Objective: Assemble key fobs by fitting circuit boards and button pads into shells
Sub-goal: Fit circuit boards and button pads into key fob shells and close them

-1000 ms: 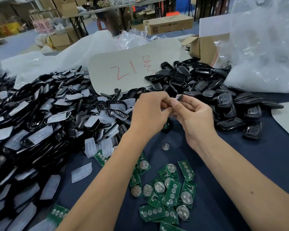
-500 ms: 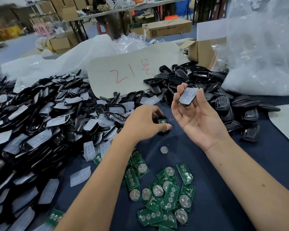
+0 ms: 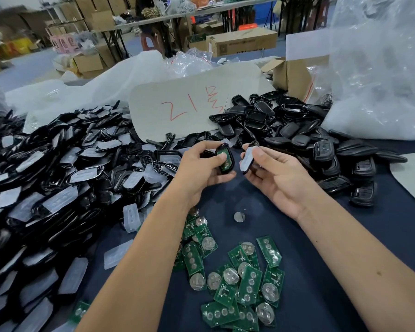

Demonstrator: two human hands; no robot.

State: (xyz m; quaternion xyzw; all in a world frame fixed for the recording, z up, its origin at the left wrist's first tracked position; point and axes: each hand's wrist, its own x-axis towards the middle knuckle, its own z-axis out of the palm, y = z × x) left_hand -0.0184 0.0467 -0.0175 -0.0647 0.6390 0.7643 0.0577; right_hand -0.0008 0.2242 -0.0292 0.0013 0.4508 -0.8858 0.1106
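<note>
Since half a second ago the left hand has lifted from the desk and now carries a black shell with a green circuit board seated inside it, and the right hand has turned inward, so the two hands are now near each other above the dark blue cloth. The left hand grips the shell between the thumb and curled fingers, with its open side facing toward the right hand. The right hand pinches a translucent button pad, which seems to sit on a dark shell half, between the thumb and the fingertips; its other fingers lie loosely extended. The two pieces are just beside each other but do not touch.

Below the hands, a scattered group of green circuit boards lies on the desk, many with round silver coin cells on them, and one loose coin cell lies apart between the boards and the hands. At the left there is a big heap of black shells with translucent pads. At the right, behind the right hand, is another pile of black shells. A pale card with red writing leans behind the piles, and a large clear plastic bag stands at the far right.
</note>
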